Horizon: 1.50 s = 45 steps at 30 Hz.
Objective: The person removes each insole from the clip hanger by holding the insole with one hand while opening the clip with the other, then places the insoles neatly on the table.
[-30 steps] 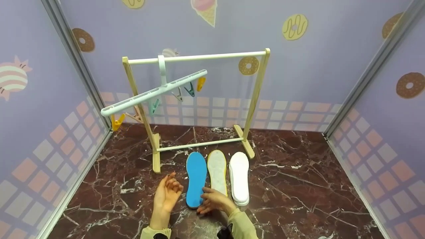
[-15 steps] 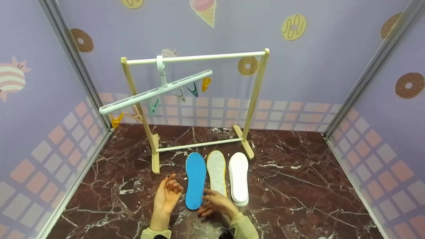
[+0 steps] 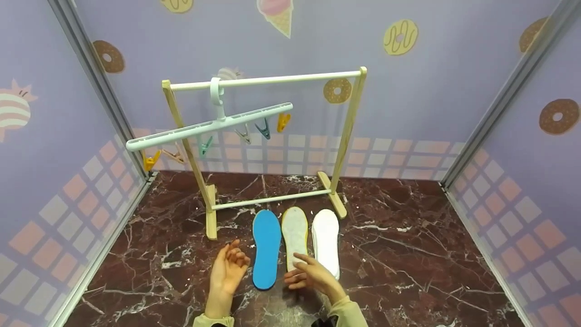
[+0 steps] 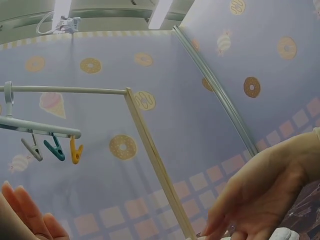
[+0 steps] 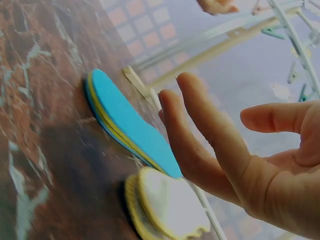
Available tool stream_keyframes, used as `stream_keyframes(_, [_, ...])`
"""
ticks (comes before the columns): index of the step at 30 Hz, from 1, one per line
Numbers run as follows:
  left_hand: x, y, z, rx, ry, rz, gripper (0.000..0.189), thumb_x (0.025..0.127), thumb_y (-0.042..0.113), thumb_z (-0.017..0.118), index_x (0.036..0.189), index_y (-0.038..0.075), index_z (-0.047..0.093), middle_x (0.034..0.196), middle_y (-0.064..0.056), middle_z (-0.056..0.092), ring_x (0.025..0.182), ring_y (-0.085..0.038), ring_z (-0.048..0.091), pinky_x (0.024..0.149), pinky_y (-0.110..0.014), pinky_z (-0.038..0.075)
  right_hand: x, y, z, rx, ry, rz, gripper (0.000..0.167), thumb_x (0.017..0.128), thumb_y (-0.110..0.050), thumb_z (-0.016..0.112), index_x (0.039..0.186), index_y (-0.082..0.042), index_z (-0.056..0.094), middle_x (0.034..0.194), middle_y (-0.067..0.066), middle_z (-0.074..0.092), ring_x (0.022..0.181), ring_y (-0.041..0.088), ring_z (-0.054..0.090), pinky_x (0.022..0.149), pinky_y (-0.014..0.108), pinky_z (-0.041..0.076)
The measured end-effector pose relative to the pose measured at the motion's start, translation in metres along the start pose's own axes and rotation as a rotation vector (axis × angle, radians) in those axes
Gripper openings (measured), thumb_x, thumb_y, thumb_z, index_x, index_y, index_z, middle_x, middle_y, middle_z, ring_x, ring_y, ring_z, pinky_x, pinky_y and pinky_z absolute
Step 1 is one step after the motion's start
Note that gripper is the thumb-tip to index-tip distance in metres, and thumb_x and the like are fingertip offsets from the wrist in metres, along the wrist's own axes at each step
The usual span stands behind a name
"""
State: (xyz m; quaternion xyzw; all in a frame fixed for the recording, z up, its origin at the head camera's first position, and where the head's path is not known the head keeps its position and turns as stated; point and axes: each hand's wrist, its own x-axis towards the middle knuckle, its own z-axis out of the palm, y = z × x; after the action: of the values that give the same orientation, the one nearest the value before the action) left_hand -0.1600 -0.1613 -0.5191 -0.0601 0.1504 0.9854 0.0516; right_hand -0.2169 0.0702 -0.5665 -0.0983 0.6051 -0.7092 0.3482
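Note:
Three piles of shoe insoles lie side by side on the dark red marbled surface: blue insoles (image 3: 267,247), grey-white insoles with yellow edges (image 3: 295,231) and white insoles (image 3: 326,236). To the left of the blue pile my left hand (image 3: 228,268) is raised palm up, fingers relaxed, holding nothing. My right hand (image 3: 313,276) hovers over the heel end of the yellow-edged pile and partly covers it. In the right wrist view its fingers (image 5: 197,115) are loosely extended, with nothing between them and the blue insoles (image 5: 130,120) beyond.
Behind the insoles stands a wooden drying rack (image 3: 349,127). From its top bar hangs a white clip hanger (image 3: 209,127) with several coloured clothespins, such as a yellow clothespin (image 3: 283,121). Patterned walls (image 3: 426,91) enclose the back and sides.
My right hand has moved right, from beside the blue insoles to over the yellow-edged pile. The hanger has swung slightly on its hook. My left hand stays nearly still.

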Motion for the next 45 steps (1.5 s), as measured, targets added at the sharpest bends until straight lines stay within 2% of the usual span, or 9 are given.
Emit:
stream_keyframes(8, [0.001,0.0,-0.005,-0.002,0.029,0.0,0.051,0.099,0.024,0.019,0.083,0.006,0.063,0.062,0.002,0.055,0.061,-0.01,0.052,0.068,-0.023,0.04,-0.014,-0.007,-0.023,-0.035,0.049,-0.074,0.056,0.096,-0.017,0.037,0.138,0.008,0.011,0.106,0.026,0.061,0.091,0.027,0.064,0.077,0.037,0.053])
stream_keyframes(12, [0.001,-0.003,-0.004,0.075,0.085,0.066,0.049,0.099,0.023,0.021,0.08,0.008,0.063,0.061,0.004,0.052,0.06,-0.009,0.051,0.066,-0.022,0.041,-0.021,-0.009,-0.034,-0.052,0.142,-0.117,0.057,0.094,-0.018,0.041,0.137,0.009,0.016,0.101,0.017,0.065,0.088,0.022,0.065,0.076,0.035,0.053])
stream_keyframes(17, [-0.001,-0.01,0.006,0.296,0.201,0.205,0.045,0.098,0.022,0.024,0.078,0.015,0.063,0.064,0.006,0.05,0.062,-0.006,0.05,0.065,-0.02,0.042,-0.03,-0.01,-0.048,-0.054,0.223,-0.173,0.058,0.094,-0.02,0.042,0.137,0.009,0.016,0.107,0.02,0.063,0.097,0.031,0.062,0.076,0.033,0.052])
stream_keyframes(22, [0.001,-0.016,0.012,0.49,0.254,0.376,0.037,0.098,0.02,0.031,0.081,0.014,0.062,0.068,0.006,0.057,0.065,-0.006,0.057,0.067,-0.02,0.046,-0.041,-0.008,-0.063,-0.078,0.247,-0.243,0.06,0.095,-0.022,0.041,0.135,0.013,0.013,0.106,0.016,0.064,0.09,0.018,0.063,0.071,0.026,0.051])
stream_keyframes(28, [0.009,-0.024,0.01,0.684,0.2,0.618,0.028,0.095,0.028,0.04,0.09,0.01,0.06,0.076,0.004,0.065,0.072,-0.008,0.064,0.068,-0.021,0.048,-0.051,-0.014,-0.069,-0.135,0.357,-0.229,0.057,0.093,-0.02,0.043,0.134,0.013,0.019,0.106,0.019,0.061,0.084,0.012,0.062,0.072,0.029,0.05])
stream_keyframes(31, [0.018,-0.026,0.003,0.721,0.111,0.731,0.028,0.093,0.031,0.044,0.093,0.008,0.061,0.079,0.004,0.066,0.074,-0.009,0.065,0.066,-0.02,0.046,-0.056,-0.018,-0.068,-0.181,0.409,-0.222,0.053,0.094,-0.016,0.042,0.133,0.014,0.022,0.108,0.024,0.06,0.083,0.013,0.062,0.072,0.03,0.051])
stream_keyframes(36, [0.022,-0.033,0.019,0.887,0.201,0.8,0.032,0.095,0.022,0.042,0.094,-0.007,0.057,0.079,0.004,0.065,0.075,-0.008,0.063,0.069,-0.021,0.045,-0.06,-0.02,-0.067,-0.284,0.463,-0.249,0.048,0.095,-0.013,0.041,0.131,0.014,0.025,0.114,0.032,0.053,0.083,0.01,0.062,0.07,0.028,0.051])
stream_keyframes(39, [0.027,-0.039,0.026,0.99,0.225,0.825,0.028,0.095,0.011,0.039,0.097,-0.015,0.052,0.083,-0.008,0.065,0.079,-0.004,0.061,0.076,-0.019,0.046,-0.061,-0.02,-0.067,-0.339,0.49,-0.284,0.047,0.094,-0.012,0.042,0.13,0.014,0.027,0.115,0.035,0.05,0.083,0.009,0.061,0.07,0.028,0.051])
stream_keyframes(45, [0.035,-0.055,0.035,1.279,0.221,0.953,0.017,0.091,0.004,0.046,0.097,-0.005,0.059,0.093,-0.019,0.065,0.085,-0.004,0.06,0.077,-0.019,0.046,-0.062,-0.021,-0.065,-0.441,0.54,-0.361,0.045,0.093,-0.01,0.046,0.129,0.013,0.032,0.113,0.035,0.051,0.088,0.019,0.059,0.069,0.03,0.051])
